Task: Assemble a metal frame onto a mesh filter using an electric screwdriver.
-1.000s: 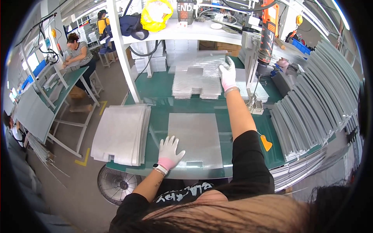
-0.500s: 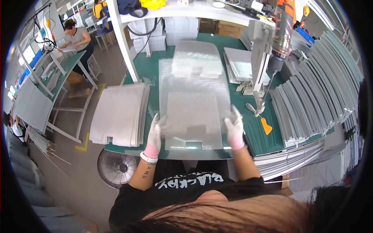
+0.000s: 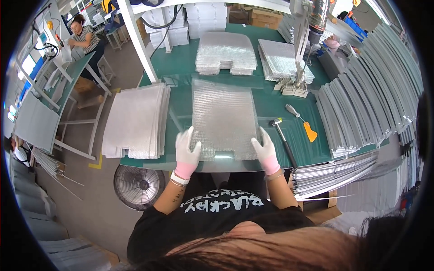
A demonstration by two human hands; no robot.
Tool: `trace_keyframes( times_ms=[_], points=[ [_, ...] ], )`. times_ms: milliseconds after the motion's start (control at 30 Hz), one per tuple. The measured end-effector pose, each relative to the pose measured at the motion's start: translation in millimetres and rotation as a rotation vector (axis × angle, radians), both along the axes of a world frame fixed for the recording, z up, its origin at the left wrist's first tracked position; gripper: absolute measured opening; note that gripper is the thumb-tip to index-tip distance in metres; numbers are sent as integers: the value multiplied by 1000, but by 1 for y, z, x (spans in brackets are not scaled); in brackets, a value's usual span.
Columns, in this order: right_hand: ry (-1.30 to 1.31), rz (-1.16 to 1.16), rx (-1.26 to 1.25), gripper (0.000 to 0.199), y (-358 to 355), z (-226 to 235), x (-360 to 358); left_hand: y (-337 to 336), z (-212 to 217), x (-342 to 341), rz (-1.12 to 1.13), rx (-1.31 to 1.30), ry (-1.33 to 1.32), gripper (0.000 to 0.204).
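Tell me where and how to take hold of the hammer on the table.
Grip the hammer by its dark handle, best from the near side with the right hand. The handle slants toward the person, ending around the table's near edge, while the head lies at the far end; the right hand is also the closer one.

Looks like a factory workshop: a power driver [image 3: 318, 17] hung toward the worktop's [image 3: 266, 101] far right corner, grey panels [image 3: 370, 90] ranked along the right edge, silvery sheets [image 3: 134, 118] stacked by the left edge, a hammer [image 3: 285, 142] toward the near right corner, floor fan [image 3: 139, 186] off the near left corner, a co-worker [image 3: 86, 39] at a second bench [image 3: 74, 74].
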State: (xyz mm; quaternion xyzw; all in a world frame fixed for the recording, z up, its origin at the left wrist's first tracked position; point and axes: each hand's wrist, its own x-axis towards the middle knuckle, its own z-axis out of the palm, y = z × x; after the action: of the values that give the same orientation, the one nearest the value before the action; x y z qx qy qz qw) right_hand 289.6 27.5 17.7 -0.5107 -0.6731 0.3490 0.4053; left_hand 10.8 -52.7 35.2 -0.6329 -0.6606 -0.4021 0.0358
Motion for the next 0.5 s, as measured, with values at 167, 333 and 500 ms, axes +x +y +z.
trace_keyframes(
  times_ms=[167,333,500],
  points=[
    [772,31,-320,60,5,19,8,-1,18,-18,-499,130,-1387,61],
    [784,167,-348,58,7,19,10,-2,7,-31,-523,72,-1464,43],
    [812,159,-476,58,18,2,10,-5,0,-25,-523,7,-1368,42]
  ],
)
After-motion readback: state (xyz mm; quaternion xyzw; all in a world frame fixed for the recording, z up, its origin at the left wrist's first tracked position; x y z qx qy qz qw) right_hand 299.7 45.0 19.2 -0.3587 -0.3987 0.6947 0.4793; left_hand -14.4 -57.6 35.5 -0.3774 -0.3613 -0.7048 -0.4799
